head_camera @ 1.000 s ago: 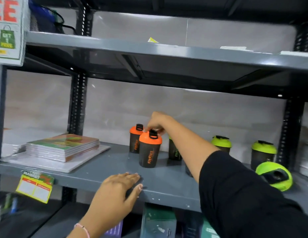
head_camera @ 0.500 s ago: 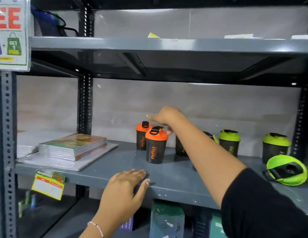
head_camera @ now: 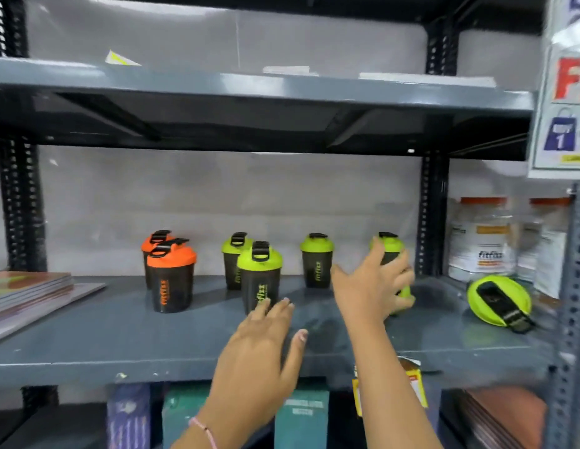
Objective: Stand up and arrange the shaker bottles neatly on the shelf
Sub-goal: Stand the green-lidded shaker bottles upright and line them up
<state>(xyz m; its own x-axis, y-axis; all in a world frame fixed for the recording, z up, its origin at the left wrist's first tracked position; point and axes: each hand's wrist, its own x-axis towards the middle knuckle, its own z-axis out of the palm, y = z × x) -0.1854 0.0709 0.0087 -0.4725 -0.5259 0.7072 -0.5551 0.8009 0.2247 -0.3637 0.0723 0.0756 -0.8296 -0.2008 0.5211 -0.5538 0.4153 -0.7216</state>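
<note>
Two orange-lidded shaker bottles stand on the grey shelf (head_camera: 87,345), one at the back (head_camera: 156,246) and one in front (head_camera: 171,280). Right of them stand green-lidded shakers: a back one (head_camera: 236,264), a front one (head_camera: 259,277) and a third (head_camera: 316,262). My right hand (head_camera: 372,286) is spread over the rightmost upright green shaker (head_camera: 390,246); it is blurred, and a green patch shows under its fingers. Another green-lidded shaker (head_camera: 497,299) lies on its side at the far right. My left hand (head_camera: 266,345) rests flat on the shelf's front, holding nothing.
A stack of books (head_camera: 26,293) lies at the shelf's left end. White tubs (head_camera: 482,244) stand past the black upright (head_camera: 432,215) on the right. A sale sign (head_camera: 563,92) hangs top right. Boxes (head_camera: 301,419) fill the shelf below, and another shelf (head_camera: 249,89) runs overhead.
My right hand left the orange shakers and moved right to the rightmost upright green shaker. The view swung right. My left hand shifted right along the shelf's front.
</note>
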